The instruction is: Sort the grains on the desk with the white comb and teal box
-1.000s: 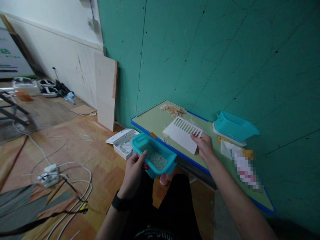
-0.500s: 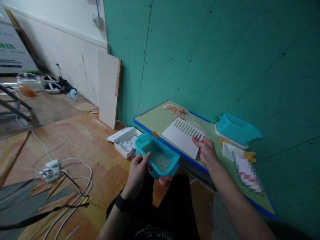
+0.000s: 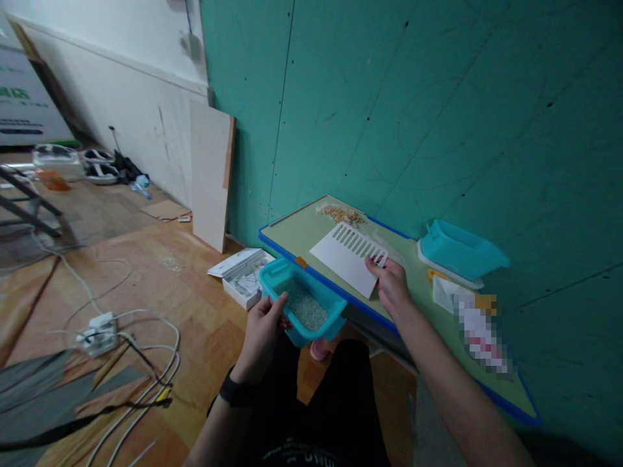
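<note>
My left hand grips the near left rim of a turquoise plastic tub, held at the edge of the board. Pale rice-like grains cover the tub's bottom. With fingers closed on its right end, my right hand holds a flat white plate with a row of slots, tilted over the board. Beyond the plate, a pile of tan kernels or beans lies on the board, with pale grains or powder spread beside it. The fingers under the tub are hidden.
On the board's right stand a second turquoise tub on a white base, a white cloth-like piece and a blurred packet. A green wall rises behind. An open white box and a power strip with cables lie on the floor.
My right hand has moved the slotted white plate slightly left and toward the wall. My left hand and the tub have shifted a little left.
</note>
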{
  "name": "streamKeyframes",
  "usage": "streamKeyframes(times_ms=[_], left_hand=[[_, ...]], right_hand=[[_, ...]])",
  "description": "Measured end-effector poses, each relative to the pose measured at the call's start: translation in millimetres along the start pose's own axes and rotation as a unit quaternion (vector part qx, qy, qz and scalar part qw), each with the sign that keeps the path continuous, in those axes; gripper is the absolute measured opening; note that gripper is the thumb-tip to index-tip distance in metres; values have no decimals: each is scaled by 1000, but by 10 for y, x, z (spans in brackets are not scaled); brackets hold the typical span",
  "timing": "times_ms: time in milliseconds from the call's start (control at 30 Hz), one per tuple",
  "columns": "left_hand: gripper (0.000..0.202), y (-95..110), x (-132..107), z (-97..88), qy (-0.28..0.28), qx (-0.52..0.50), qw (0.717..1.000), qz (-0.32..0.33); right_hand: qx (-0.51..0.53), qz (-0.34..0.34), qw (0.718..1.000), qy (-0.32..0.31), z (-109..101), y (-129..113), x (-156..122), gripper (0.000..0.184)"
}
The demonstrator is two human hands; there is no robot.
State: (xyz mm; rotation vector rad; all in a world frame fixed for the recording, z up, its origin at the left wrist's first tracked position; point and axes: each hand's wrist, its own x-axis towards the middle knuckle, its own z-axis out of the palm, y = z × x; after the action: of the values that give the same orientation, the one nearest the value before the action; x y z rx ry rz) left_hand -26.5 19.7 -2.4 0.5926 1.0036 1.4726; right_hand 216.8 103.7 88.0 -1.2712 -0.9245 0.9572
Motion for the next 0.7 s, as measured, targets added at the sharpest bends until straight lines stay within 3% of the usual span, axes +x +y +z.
streamKeyframes(times_ms=[167, 300, 533, 700], left_hand=[[52, -36, 5, 4, -8, -10, 1000, -12], [51, -82, 10, -13, -13, -13, 1000, -8], [50, -93, 26, 7, -16, -13, 1000, 2], [50, -101, 39, 0, -14, -13, 1000, -6]], right_hand=[[-15, 17, 999, -30, 65, 50, -34, 53], [2, -1, 1000, -15, -82, -7, 13, 53], [7, -60, 995, 77, -438, -13, 520, 52], [-23, -41, 996, 81, -235, 50, 822, 42]])
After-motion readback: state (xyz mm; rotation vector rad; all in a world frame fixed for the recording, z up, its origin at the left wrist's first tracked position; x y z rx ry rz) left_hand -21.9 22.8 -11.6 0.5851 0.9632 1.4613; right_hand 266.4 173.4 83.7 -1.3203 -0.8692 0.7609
